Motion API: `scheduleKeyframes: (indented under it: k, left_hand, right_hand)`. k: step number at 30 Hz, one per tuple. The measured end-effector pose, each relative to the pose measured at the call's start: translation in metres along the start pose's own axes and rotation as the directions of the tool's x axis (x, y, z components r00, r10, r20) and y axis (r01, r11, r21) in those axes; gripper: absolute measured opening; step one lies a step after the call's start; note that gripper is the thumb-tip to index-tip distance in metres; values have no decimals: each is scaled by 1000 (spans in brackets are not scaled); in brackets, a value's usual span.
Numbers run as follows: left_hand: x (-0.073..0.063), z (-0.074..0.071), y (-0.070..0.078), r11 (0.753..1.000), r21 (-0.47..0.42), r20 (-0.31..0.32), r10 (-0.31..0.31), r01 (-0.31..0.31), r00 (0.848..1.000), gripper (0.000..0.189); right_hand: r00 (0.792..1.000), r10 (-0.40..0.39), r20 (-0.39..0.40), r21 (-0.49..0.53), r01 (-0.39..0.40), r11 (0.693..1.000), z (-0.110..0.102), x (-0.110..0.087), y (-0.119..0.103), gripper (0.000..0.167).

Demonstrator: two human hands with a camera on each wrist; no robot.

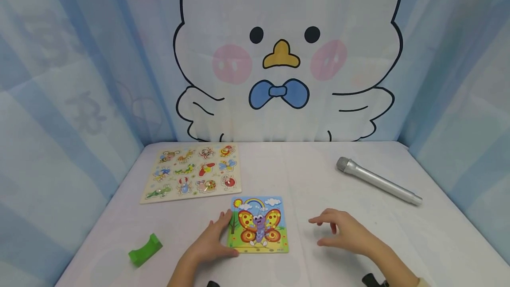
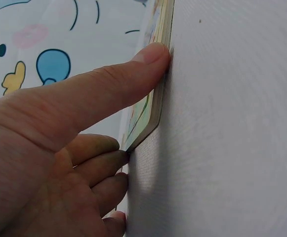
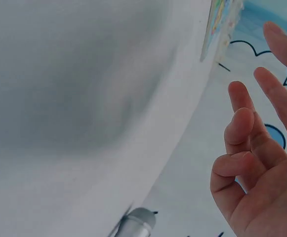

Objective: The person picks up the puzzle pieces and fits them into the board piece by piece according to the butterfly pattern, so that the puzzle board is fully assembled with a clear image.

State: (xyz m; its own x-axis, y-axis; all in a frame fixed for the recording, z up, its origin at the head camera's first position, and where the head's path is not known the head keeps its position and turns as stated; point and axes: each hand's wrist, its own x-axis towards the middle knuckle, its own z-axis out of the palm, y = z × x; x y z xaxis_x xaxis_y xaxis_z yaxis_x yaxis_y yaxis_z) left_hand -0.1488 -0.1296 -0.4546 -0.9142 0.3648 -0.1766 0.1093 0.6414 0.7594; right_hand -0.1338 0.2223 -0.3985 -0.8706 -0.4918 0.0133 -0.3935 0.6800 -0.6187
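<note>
A square butterfly picture puzzle (image 1: 260, 225) lies flat on the table in the head view. My left hand (image 1: 213, 240) rests at its left side, with the thumb (image 2: 150, 57) touching the board's edge near a corner. The other fingers of that hand reach along the left edge, fairly straight. Right of the puzzle, my right hand (image 1: 344, 231) hovers over the table, apart from everything. Its fingers (image 3: 239, 96) are loosely bent and spread, with nothing between them.
A wooden insect puzzle board (image 1: 195, 172) lies at the back left. On the left is a green arched block (image 1: 145, 250). A silver microphone (image 1: 378, 180) lies at the back right. A cartoon-printed curtain (image 1: 283, 123) hangs behind the white table (image 1: 287, 167).
</note>
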Motion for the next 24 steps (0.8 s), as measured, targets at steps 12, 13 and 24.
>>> scheduleKeyframes:
  k: [12,13,24]
  left_hand:
    - [-1,-1,2,1000,-4,3,-2,2,1000,104]
    - [-1,-1,2,1000,-5,3,-4,4,1000,104]
    - [-1,-1,-1,1000,-6,5,5,-5,1000,105]
  right_hand:
    - [998,51,-47,-8,-51,999,-22,-67,49,50]
    - [998,40,-50,-6,-40,999,-24,-73,54,50]
    - [930,355,98,-14,-355,935,-35,-114,84,61]
